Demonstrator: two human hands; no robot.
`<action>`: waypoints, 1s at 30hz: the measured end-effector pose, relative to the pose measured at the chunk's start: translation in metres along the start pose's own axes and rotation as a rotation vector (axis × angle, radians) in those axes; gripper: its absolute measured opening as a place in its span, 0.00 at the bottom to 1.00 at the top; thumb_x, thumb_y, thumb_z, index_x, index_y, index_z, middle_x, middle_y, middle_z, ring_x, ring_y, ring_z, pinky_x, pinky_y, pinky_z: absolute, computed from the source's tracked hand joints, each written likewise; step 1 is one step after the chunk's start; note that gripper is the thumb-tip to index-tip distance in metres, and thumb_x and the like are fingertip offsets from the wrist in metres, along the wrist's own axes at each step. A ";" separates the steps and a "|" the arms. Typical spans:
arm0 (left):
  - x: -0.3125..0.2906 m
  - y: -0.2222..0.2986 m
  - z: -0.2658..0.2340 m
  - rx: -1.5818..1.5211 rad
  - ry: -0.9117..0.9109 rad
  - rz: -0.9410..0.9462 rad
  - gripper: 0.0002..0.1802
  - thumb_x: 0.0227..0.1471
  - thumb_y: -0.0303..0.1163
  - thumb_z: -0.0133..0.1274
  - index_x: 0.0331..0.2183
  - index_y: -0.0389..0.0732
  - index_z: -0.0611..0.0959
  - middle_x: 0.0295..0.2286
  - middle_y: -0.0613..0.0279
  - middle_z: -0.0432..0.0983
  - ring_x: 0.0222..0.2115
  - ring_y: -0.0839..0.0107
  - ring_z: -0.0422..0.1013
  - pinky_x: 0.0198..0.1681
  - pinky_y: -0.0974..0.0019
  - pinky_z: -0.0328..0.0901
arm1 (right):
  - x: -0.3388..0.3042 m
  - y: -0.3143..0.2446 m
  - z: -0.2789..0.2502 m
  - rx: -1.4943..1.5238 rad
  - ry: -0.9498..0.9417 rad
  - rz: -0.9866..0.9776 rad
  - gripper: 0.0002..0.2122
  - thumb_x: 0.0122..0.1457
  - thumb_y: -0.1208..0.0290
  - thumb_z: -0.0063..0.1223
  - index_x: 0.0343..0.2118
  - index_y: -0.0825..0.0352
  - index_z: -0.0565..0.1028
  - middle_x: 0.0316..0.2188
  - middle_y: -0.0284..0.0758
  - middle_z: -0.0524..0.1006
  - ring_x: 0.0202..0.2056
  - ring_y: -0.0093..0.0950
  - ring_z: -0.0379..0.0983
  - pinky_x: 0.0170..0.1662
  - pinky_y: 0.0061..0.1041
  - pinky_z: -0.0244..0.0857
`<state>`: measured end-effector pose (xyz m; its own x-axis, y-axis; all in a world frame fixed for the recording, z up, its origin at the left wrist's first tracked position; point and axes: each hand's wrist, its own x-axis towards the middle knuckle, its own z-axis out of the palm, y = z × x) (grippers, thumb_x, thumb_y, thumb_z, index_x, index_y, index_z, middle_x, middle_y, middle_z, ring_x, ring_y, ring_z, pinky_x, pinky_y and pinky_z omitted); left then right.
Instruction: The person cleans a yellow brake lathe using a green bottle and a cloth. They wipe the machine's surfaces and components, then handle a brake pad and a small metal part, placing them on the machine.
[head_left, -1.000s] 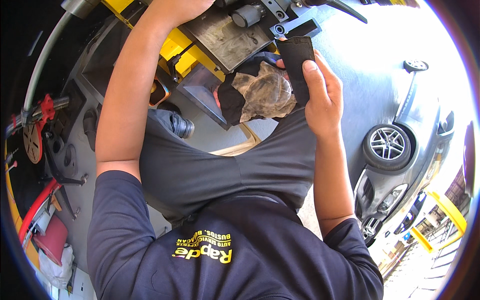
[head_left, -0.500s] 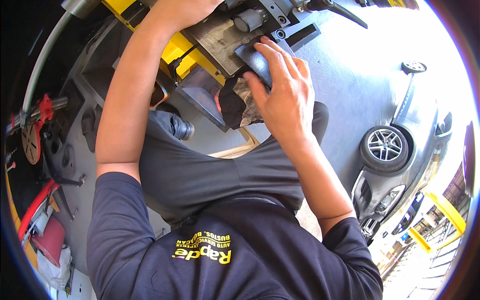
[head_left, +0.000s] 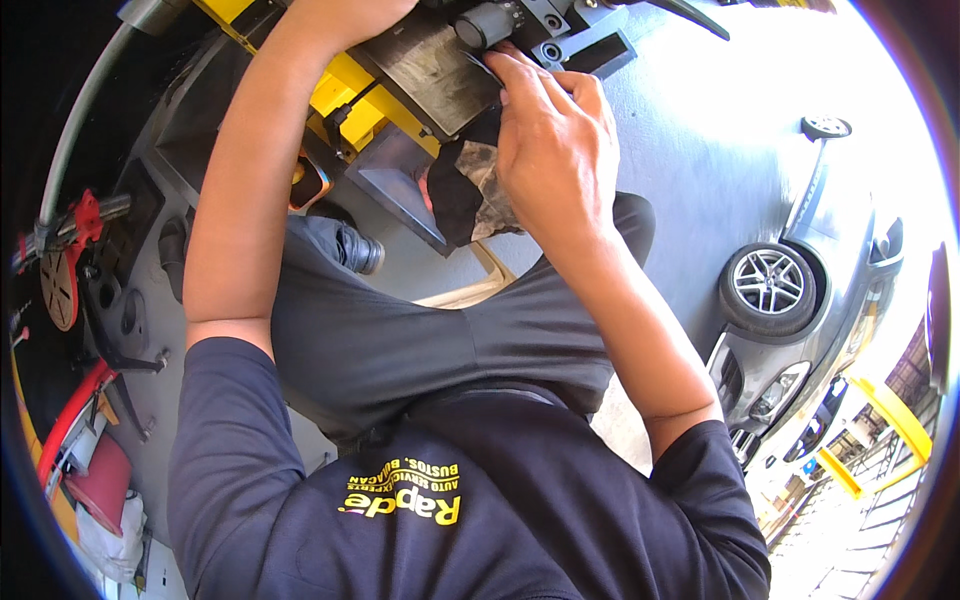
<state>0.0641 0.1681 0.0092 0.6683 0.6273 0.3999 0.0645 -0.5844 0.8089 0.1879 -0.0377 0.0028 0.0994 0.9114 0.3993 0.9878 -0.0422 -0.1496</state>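
Observation:
My right hand (head_left: pixel 558 140) reaches over the right edge of a worn flat metal plate (head_left: pixel 432 82) on a machine. Its fingers are bunched, the tips beside a round black knob (head_left: pixel 486 26). A dark sheet, plain to see under this hand a moment earlier, is now almost wholly hidden by it. Below the hand a crumpled rag (head_left: pixel 493 192), black and stained brown, hangs at the plate's lower corner. My left hand (head_left: pixel 360 14) is at the machine's far left, its fingers cut off by the top edge of the view.
Yellow machine frame (head_left: pixel 345 95) and a small black lever (head_left: pixel 338 125) lie left of the plate. A grey panel (head_left: pixel 400 190) slants beneath it. A black handle (head_left: pixel 690 15) juts out at upper right. On the right stands a grey car (head_left: pixel 800 330); a red-and-black stand (head_left: pixel 75 260) is at left.
My right hand has slid up and slightly left toward the knob, and the dark sheet has gone from sight beneath it. My left hand has shifted a little left and up.

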 end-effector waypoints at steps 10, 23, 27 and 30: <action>-0.003 0.001 0.004 -0.020 0.000 0.007 0.20 0.68 0.35 0.56 0.54 0.35 0.88 0.57 0.52 0.83 0.59 0.59 0.77 0.65 0.62 0.66 | -0.010 0.012 -0.009 0.030 -0.034 -0.026 0.18 0.62 0.79 0.60 0.55 0.59 0.83 0.57 0.28 0.85 0.48 0.37 0.79 0.56 0.36 0.74; 0.001 -0.006 0.002 -0.009 -0.016 -0.009 0.20 0.68 0.34 0.57 0.55 0.35 0.87 0.57 0.51 0.83 0.58 0.60 0.78 0.65 0.62 0.67 | -0.022 0.010 -0.012 0.138 -0.068 -0.092 0.22 0.57 0.82 0.62 0.56 0.61 0.82 0.59 0.34 0.83 0.48 0.40 0.78 0.56 0.37 0.73; -0.001 -0.004 0.003 -0.042 -0.019 0.028 0.20 0.68 0.35 0.56 0.55 0.35 0.87 0.58 0.51 0.83 0.58 0.59 0.77 0.65 0.61 0.67 | -0.022 -0.005 -0.011 0.066 -0.018 -0.057 0.21 0.57 0.84 0.60 0.54 0.62 0.84 0.58 0.33 0.84 0.46 0.39 0.79 0.55 0.36 0.73; -0.002 -0.002 0.004 -0.011 -0.005 0.015 0.20 0.68 0.35 0.56 0.55 0.35 0.87 0.57 0.51 0.83 0.59 0.59 0.77 0.65 0.61 0.67 | -0.019 0.013 -0.008 0.113 -0.009 -0.053 0.20 0.58 0.83 0.61 0.54 0.61 0.84 0.58 0.33 0.84 0.47 0.42 0.78 0.57 0.38 0.72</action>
<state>0.0655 0.1653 0.0052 0.6726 0.6158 0.4104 0.0462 -0.5884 0.8072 0.2003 -0.0589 0.0009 0.0461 0.9150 0.4008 0.9719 0.0517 -0.2297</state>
